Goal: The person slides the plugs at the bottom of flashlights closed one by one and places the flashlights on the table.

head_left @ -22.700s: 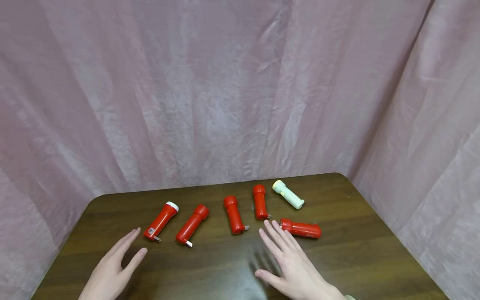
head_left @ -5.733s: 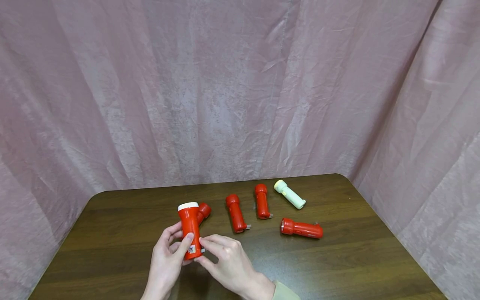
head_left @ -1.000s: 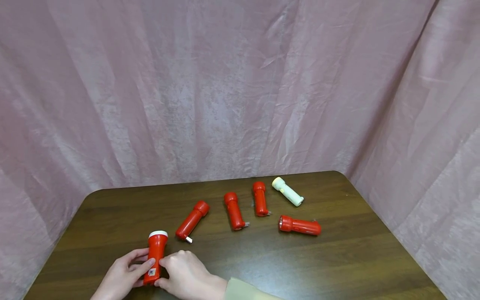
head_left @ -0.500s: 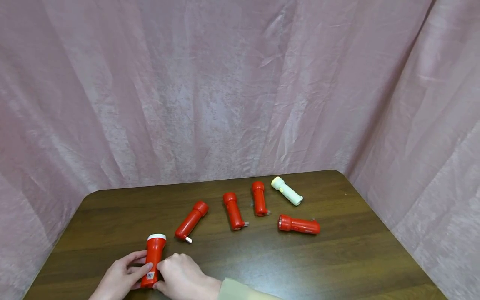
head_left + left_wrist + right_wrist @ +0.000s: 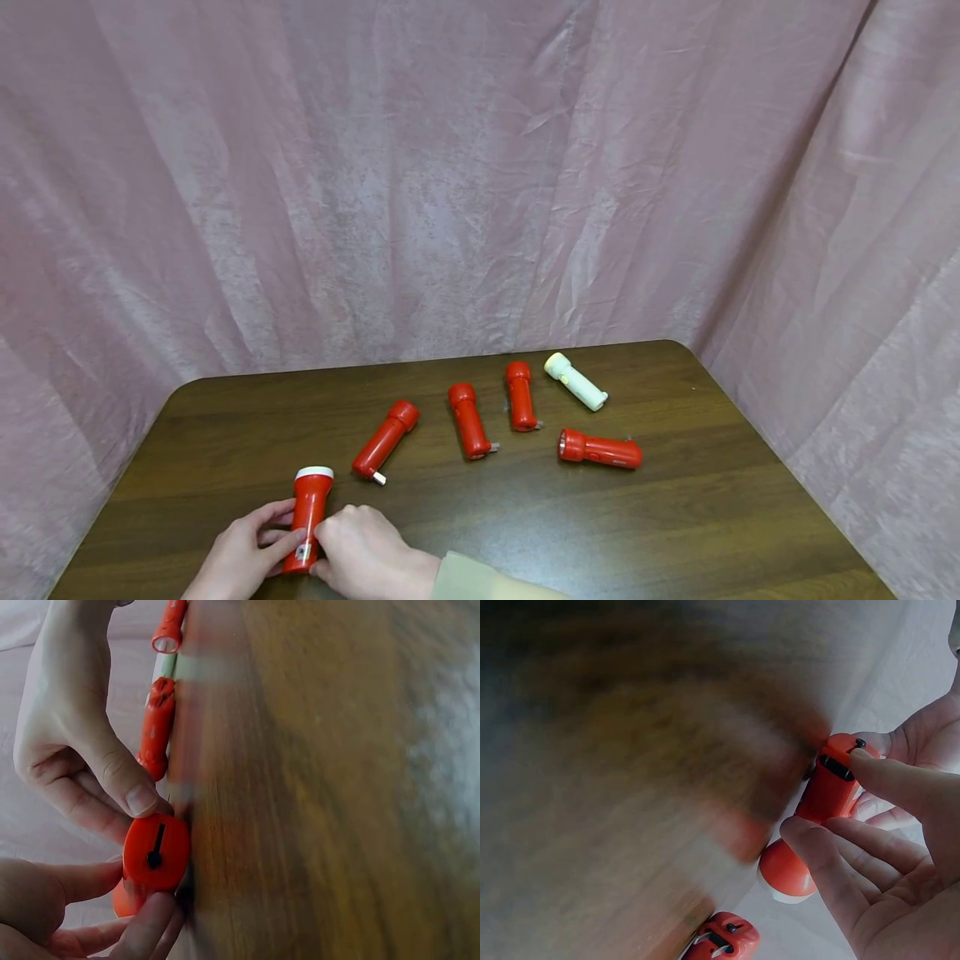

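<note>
A red flashlight with a white rim (image 5: pixel 310 504) is low at the left of the head view, its rim pointing away from me. My left hand (image 5: pixel 242 550) grips its body from the left, thumb across the top near a small sticker. From the right my right hand (image 5: pixel 367 546) pinches the tail end between thumb and fingers. In the left wrist view the red tail end (image 5: pixel 154 855) shows a black slot with a knob. A dark recess (image 5: pixel 835 767) appears on the body in the right wrist view; no prongs show there.
Several red flashlights lie beyond on the brown wooden table (image 5: pixel 675 533), among them one (image 5: pixel 386 442) with prongs sticking out and one (image 5: pixel 600 450) lying sideways. A pale green flashlight (image 5: pixel 576 382) is at the back right. Pink curtains (image 5: pixel 450 183) hang behind.
The white-rimmed flashlight, first lying on the table with prongs out, was picked up by both hands, then brought left and closer. Over the last second it barely moves.
</note>
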The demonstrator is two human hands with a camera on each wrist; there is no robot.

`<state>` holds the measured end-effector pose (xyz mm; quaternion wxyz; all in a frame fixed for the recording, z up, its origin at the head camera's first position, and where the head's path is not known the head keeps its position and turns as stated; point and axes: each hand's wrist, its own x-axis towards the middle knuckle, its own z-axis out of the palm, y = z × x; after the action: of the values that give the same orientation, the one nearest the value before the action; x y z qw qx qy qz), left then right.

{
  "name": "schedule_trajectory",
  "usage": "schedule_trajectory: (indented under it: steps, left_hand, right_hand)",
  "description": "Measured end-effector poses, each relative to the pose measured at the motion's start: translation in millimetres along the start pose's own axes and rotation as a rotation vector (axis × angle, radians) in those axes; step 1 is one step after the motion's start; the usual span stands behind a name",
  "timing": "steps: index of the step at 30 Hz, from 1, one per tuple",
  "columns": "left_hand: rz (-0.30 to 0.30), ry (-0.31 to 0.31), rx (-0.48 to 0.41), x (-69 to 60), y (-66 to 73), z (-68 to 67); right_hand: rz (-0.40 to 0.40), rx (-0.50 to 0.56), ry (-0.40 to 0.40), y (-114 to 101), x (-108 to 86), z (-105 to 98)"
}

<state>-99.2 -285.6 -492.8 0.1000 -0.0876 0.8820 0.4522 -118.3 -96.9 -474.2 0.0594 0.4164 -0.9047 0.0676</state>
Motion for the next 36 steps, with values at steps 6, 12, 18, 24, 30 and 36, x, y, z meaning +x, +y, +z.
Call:
schedule_trajectory:
  steps: [6, 12, 18, 24, 30, 36]
  left_hand:
    - [0.006, -0.011, -0.002, -1.0, 0.0, -3.9]
    - [-0.007, -0.006, 0.01, 0.4, -0.4, -7.9]
    - [-0.013, -0.01, 0.009, 2.2, -1.3, -11.6]
    - [-0.026, -0.021, 0.019, 4.4, -3.5, -13.7]
    - [-0.027, -0.022, 0.016, 4.3, -4.8, -13.6]
    - [-0.021, -0.014, 0.02, 3.7, -4.7, -13.5]
  right_hand:
    - [-0.023, 0.011, -0.009, -1, 1.8, -1]
    - [-0.028, 0.005, 0.0, -2, 5.1, 1]
    - [-0.041, -0.01, 0.019, -2, 9.1, 3]
    - [-0.036, -0.014, 0.027, -3, 10.6, 5]
    - [-0.04, -0.009, 0.021, -3, 11.1, 6]
    - [-0.026, 0.01, 0.001, -3, 11.2, 6]
